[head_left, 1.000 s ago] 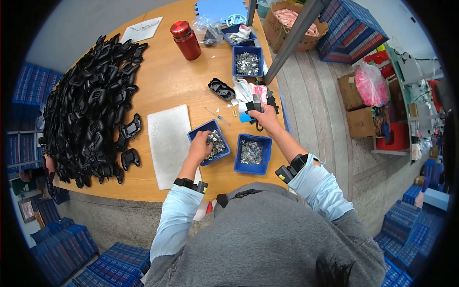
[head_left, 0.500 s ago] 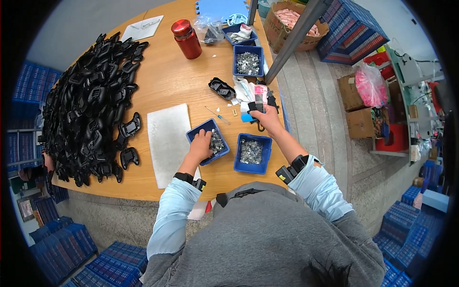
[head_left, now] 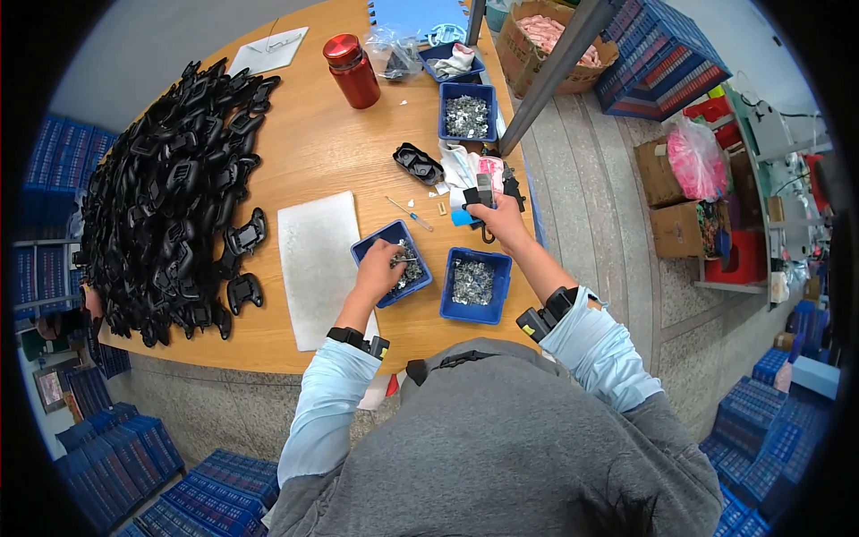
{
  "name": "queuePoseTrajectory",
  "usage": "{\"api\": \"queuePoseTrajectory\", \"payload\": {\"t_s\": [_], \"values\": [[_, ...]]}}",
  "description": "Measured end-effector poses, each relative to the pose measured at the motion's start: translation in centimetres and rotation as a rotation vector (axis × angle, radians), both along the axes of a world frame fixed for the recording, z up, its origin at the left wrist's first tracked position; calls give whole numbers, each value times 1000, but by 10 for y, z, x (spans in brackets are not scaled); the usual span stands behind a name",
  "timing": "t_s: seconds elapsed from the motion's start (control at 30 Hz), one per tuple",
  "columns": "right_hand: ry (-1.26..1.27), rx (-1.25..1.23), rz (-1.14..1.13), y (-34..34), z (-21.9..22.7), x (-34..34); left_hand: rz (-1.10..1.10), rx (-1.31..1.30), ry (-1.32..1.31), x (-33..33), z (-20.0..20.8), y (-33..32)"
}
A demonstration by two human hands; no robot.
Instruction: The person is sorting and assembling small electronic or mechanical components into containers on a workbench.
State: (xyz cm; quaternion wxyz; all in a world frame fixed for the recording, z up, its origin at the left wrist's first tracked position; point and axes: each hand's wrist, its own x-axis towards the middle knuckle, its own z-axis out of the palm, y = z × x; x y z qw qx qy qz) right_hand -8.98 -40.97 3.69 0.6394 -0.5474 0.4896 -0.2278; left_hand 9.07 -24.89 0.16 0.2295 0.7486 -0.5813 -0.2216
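Observation:
My left hand [head_left: 383, 267] reaches into a blue plastic bin [head_left: 368, 246] of small silvery metal pieces [head_left: 410, 275]. Its fingers are pinched together, with a small shiny piece at their tips. To the right, my right hand [head_left: 503, 217] is wrapped around a grey-and-black object [head_left: 484, 193] whose kind I cannot make out. That object is over white and pink cloths [head_left: 461, 164], and a blue part [head_left: 462, 217] shows beside the fingers. Between the hands, nearer me, stands a second blue bin [head_left: 483, 311] of similar metal pieces.
A large heap of black plastic shells [head_left: 170, 206] covers the table's left side. Next to the left bin lie a white foam sheet [head_left: 318, 268] and a thin screwdriver [head_left: 410, 214]. Farther off are an open black shell [head_left: 417, 165], a red canister [head_left: 352, 72] and a grey post [head_left: 555, 76].
My left hand's fingers have drawn together and lifted slightly among the metal pieces, and a shiny piece now shows at their tips. My right hand has barely moved.

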Motion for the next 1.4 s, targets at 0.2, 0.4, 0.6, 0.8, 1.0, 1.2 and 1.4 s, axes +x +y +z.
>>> {"api": "queuePoseTrajectory", "payload": {"t_s": [0.2,0.4,0.6,0.8,1.0,1.2,1.4], "values": [[-34,-21,12,1,1,-4,81,32,115,7,-14,5],[-11,21,-3,0,0,-8,252,-16,155,15,-8,6],[3,39,11,2,7,-5,404,35,333,23,-8,9],[-66,-7,-37,-5,-7,-11,611,-53,498,31,-14,11],[-38,151,-97,-5,-4,-17,685,-30,770,14,6,1],[-77,191,-168,-9,-1,-24,611,-67,777,-5,2,-53],[-58,184,-250,-14,-6,-34,467,-36,861,-39,-11,-108]]}}
